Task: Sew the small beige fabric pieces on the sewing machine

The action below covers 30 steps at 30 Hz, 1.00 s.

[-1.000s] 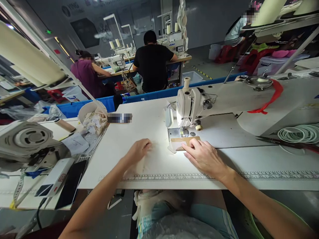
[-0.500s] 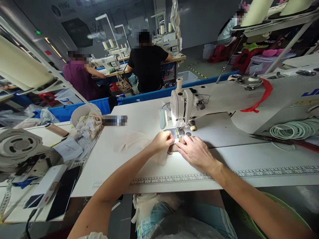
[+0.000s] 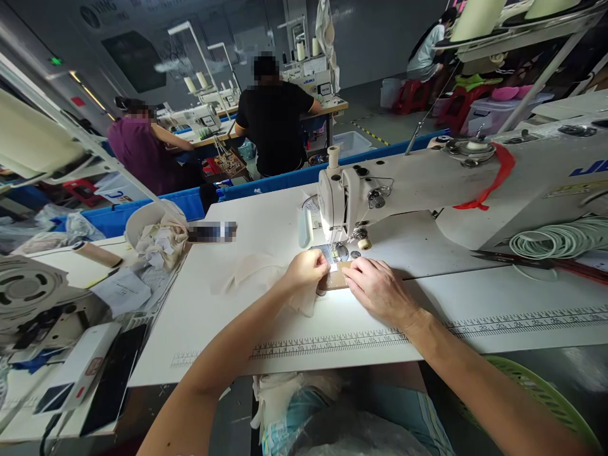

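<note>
Under the lit needle area of a white sewing machine [image 3: 332, 202], a flat brown piece [image 3: 338, 280] lies on the table, with a small white label-like patch [image 3: 334, 267] on its upper edge. My left hand [image 3: 308, 269] is closed in a pinch at the patch's left side, holding the edge of a sheer beige fabric [image 3: 259, 269] that spreads leftward over the tabletop. Fingers bent and pressed together, my right hand [image 3: 380, 291] grips the right side of the brown piece; its thumb is mostly hidden. The presser foot [image 3: 339, 251] stands just beyond both hands.
A printed ruler [image 3: 332, 345] runs along the front of the table. To the right lie scissors [image 3: 503, 258] and a coil of pale cord [image 3: 555, 240]. A bin of scraps [image 3: 159, 231] and a phone-like black slab [image 3: 114, 380] are left. Co-workers sit beyond the blue trough.
My right hand has drawn slightly back from the white patch, uncovering more of the brown piece. My left hand keeps its pinch. The whole view has shifted slightly.
</note>
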### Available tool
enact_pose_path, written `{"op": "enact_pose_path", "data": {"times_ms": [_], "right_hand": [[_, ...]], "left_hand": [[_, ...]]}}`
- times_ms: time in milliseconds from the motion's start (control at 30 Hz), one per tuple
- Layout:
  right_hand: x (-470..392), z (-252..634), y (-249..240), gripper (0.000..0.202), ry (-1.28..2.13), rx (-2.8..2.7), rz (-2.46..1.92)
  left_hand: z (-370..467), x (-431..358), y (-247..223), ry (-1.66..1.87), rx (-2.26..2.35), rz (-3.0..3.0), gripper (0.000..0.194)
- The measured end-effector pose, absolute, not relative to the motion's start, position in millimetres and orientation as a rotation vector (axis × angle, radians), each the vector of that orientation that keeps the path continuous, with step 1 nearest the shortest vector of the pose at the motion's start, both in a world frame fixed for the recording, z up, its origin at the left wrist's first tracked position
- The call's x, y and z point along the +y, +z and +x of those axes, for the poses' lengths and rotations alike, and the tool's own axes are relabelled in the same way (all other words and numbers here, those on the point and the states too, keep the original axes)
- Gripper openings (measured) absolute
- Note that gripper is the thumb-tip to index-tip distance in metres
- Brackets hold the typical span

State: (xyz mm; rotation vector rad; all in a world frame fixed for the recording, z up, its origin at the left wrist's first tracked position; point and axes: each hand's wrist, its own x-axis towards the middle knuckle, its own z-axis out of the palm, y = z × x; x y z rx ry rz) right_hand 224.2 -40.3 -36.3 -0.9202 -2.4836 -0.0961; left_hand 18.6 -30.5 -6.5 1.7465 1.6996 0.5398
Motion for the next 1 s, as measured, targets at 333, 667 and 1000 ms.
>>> {"op": "enact_pose_path", "data": {"times_ms": [333,667,1000], "right_hand": [[-40,220,-33,0.034,-0.149,-2.529,-0.965],[-41,217,-31,0.034,-0.239,-2.564,-0.969],[-40,214,-29,0.029,-0.313,-2.603,-0.955]], "left_hand": [[20,-31,-6,0.553,1.726,1.758,0.012],[18,-32,-10,0.566,1.66,1.713,0.011],[23,-54,-3,0.46,1.749,2.535,0.017]]}}
